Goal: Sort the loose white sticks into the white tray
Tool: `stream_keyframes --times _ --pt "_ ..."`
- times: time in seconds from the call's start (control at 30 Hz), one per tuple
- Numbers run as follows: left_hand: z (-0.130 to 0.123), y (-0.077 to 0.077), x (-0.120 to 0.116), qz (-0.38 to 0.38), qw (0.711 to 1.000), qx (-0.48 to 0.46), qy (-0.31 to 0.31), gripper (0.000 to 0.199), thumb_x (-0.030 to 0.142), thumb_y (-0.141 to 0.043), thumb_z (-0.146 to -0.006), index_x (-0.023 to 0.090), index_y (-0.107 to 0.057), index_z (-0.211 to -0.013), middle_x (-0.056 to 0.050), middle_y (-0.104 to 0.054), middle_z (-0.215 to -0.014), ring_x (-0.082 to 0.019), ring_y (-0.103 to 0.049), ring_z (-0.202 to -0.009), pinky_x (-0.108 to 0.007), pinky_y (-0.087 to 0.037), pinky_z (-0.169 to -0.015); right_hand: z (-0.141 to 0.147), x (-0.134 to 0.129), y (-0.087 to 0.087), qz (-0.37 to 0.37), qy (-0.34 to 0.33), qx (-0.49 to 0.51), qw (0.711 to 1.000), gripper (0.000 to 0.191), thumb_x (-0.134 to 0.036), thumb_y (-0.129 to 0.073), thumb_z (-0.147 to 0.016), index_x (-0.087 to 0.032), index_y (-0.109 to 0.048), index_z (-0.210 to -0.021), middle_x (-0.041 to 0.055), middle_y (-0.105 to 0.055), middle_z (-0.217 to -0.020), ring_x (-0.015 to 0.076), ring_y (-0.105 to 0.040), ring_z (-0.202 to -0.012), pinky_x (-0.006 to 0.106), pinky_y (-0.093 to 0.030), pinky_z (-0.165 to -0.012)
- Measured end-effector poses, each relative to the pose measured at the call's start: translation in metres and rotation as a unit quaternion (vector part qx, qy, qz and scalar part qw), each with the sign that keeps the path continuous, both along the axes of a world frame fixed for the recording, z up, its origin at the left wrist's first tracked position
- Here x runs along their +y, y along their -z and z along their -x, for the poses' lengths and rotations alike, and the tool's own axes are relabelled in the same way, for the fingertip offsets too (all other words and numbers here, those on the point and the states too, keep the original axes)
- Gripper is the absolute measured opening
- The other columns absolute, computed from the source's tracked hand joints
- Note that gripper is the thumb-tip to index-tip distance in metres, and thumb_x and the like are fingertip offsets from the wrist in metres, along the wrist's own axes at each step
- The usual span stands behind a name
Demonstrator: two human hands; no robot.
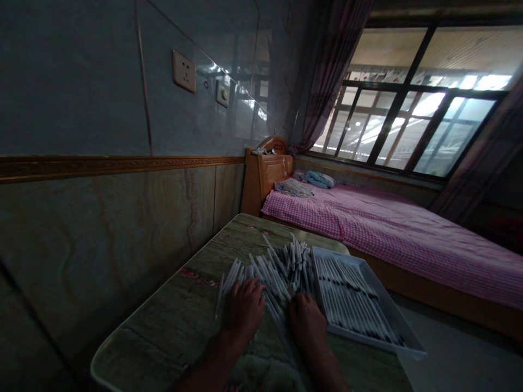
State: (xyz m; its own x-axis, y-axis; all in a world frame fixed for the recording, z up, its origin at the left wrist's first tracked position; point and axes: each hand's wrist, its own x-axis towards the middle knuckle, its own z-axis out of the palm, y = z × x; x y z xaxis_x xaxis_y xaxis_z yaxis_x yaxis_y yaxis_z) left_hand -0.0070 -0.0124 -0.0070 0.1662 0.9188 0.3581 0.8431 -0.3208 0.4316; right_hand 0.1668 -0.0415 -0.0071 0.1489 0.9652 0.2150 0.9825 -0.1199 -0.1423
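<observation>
The left hand [247,305] lies palm down over the near left part of the loose pens [267,269]. Its fingers are bent and a little apart; whether they are closed on any pen, I cannot tell. The right hand [306,318] is at the near right side of the same pens, with its fingers curled downward. The fingertips are hidden and the light is dim, so I cannot tell if it is clamped on a pen.

The loose pens spread between the two hands and beyond them, on the table [171,321]. Those near the left hand lie roughly in one direction, while the darker heap [300,261] beyond the right hand is more crossed. Just to the right of the right hand is the tray [359,338], where more pens lie side by side, almost parallel.

For good handling, I think the left hand should press lightly and keep the pens from rolling, while the right hand takes only few at once. It seems wise to turn the ends the same way before lifting, and to free crossed pens from the top of the heap first. The tray's near right corner reaches past the table edge, so the right hand should avoid pushing or leaning on it there.
</observation>
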Motion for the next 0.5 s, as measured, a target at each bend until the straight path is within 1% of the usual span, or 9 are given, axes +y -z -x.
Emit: stream_keyframes --times 0.23,0.33,0.4,0.5 --pt "-0.001 0.003 0.002 -0.01 1.0 0.001 0.002 0.025 0.015 -0.055 -0.084 0.025 -0.068 -0.103 -0.006 -0.066 -0.122 -0.026 -0.054 -0.12 -0.049 -0.033 -0.107 0.001 0.001 0.003 -0.025 0.012 -0.009 1.0 0.018 -0.02 -0.042 -0.095 -0.02 -0.059 -0.089 0.006 -0.066 -0.094 0.0172 -0.064 -0.086 0.024 -0.036 -0.063" --pt "-0.002 0.003 0.002 -0.006 1.0 0.001 0.002 0.025 0.014 -0.055 -0.083 0.024 -0.068 -0.102 -0.007 -0.066 -0.122 -0.027 -0.055 -0.119 -0.05 -0.032 -0.107 -0.001 0.002 0.007 -0.045 0.02 0.01 0.999 0.018 -0.019 -0.041 -0.095 -0.02 -0.058 -0.09 0.0058 -0.068 -0.09 0.0177 -0.065 -0.083 0.024 -0.036 -0.061" --pt "-0.001 0.002 0.002 -0.01 1.0 -0.014 -0.003 0.025 0.013 -0.055 -0.083 0.023 -0.068 -0.101 -0.007 -0.067 -0.121 -0.027 -0.055 -0.119 -0.052 -0.031 -0.108 -0.005 0.003 0.013 -0.073 0.005 0.044 0.996 0.019 -0.02 -0.039 -0.096 -0.021 -0.058 -0.09 0.0051 -0.069 -0.086 0.0181 -0.066 -0.081 0.024 -0.038 -0.061" --pt "-0.001 -0.002 0.0 -0.029 0.997 -0.072 -0.002 0.024 0.016 -0.055 -0.084 0.023 -0.068 -0.103 -0.008 -0.068 -0.119 -0.028 -0.055 -0.118 -0.052 -0.032 -0.107 -0.01 0.005 0.021 -0.157 -0.055 0.121 0.979 0.023 -0.026 -0.036 -0.097 -0.021 -0.057 -0.092 0.0049 -0.069 -0.085 0.0181 -0.066 -0.078 0.025 -0.043 -0.065"
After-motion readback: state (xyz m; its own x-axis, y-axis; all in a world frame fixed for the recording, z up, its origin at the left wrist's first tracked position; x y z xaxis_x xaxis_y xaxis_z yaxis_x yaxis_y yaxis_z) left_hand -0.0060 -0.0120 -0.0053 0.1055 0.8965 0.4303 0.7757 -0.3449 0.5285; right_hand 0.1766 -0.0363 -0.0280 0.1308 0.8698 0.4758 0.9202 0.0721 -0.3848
